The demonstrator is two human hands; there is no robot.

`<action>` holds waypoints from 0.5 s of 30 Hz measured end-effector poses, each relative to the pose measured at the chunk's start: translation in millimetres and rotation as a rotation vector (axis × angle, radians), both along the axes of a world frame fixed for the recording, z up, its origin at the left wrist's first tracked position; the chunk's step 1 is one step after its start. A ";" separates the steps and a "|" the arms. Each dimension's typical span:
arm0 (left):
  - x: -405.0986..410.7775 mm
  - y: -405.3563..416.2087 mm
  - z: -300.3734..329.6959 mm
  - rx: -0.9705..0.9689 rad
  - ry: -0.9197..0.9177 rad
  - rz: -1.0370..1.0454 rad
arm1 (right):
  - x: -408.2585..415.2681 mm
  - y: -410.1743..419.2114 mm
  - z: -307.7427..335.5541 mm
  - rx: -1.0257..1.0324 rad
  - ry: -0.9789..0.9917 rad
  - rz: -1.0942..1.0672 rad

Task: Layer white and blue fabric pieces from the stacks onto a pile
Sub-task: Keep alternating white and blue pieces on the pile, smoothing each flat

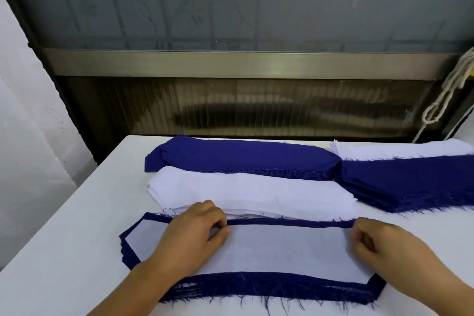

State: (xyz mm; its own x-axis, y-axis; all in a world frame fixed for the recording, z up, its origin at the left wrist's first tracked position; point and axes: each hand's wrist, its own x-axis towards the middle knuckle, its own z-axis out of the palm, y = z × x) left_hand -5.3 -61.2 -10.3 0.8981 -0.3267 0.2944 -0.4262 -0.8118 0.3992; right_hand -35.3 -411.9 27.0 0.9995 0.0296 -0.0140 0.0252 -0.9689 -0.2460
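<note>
Nearest the person, on the white table [64, 251], lies the pile of layered fabric [256, 287]: dark blue pieces with frayed edges, and on top a thin white fabric piece [282, 251] that leaves a blue border showing along the near and far edges. Both hands rest on this top piece. The left hand [191, 236] sits toward its left part, fingers curled, thumb and fingertips pinching the white piece near its far edge. The right hand [384, 246] is at the right end, fingers curled inward at the far right corner; they appear to pinch the cloth there, though the grip itself is partly hidden.

Just beyond the pile lies a stack of white fabric pieces [251, 192], its near edge close to the pile's far border. Behind it, touching, is a stack of dark blue fabric pieces [230, 155]. To the right sits another dark blue stack [410, 182], and behind that a second white stack [400, 149]. A knotted off-white cord [446, 90] hangs at the far right before a frosted window [230, 2].
</note>
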 end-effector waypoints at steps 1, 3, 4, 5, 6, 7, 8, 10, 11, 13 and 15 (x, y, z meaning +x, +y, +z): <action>2.6 -1.3 1.5 0.006 0.019 0.003 | 3.0 -0.1 0.9 -0.083 -0.019 -0.036; 10.4 -3.0 6.2 0.032 0.046 0.018 | 13.8 7.2 2.9 -0.165 -0.070 -0.047; 16.1 -3.8 9.3 0.044 0.043 0.022 | 21.5 13.8 4.6 -0.150 -0.089 -0.020; 23.7 -5.0 12.5 0.061 0.021 0.023 | 30.4 20.3 5.0 -0.098 -0.106 0.027; 32.1 -5.7 15.8 0.083 -0.006 0.016 | 39.6 27.5 5.5 -0.046 -0.112 0.076; 40.4 -7.0 17.5 0.102 -0.023 0.005 | 49.0 34.1 4.3 -0.004 -0.115 0.128; 48.7 -6.5 17.9 0.123 -0.025 -0.012 | 58.8 41.1 3.0 0.036 -0.112 0.176; 61.1 -3.8 14.5 0.132 0.018 -0.038 | 74.6 50.6 -3.3 0.128 -0.068 0.260; 64.7 -1.7 12.0 0.115 0.054 -0.040 | 80.1 53.5 -6.3 0.173 -0.041 0.288; 66.2 3.2 1.9 0.072 0.103 -0.025 | 83.7 55.3 -13.8 0.221 -0.019 0.323; 65.0 6.1 -6.6 0.045 0.106 0.004 | 83.7 52.6 -23.0 0.231 -0.057 0.336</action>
State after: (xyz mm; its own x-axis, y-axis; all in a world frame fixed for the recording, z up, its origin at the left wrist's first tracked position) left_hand 59.7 -55.0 -16.9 0.9248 -0.3339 0.1824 -0.3802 -0.8314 0.4052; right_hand 48.4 -359.2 4.0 0.9326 0.3506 0.0862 0.3508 -0.8237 -0.4454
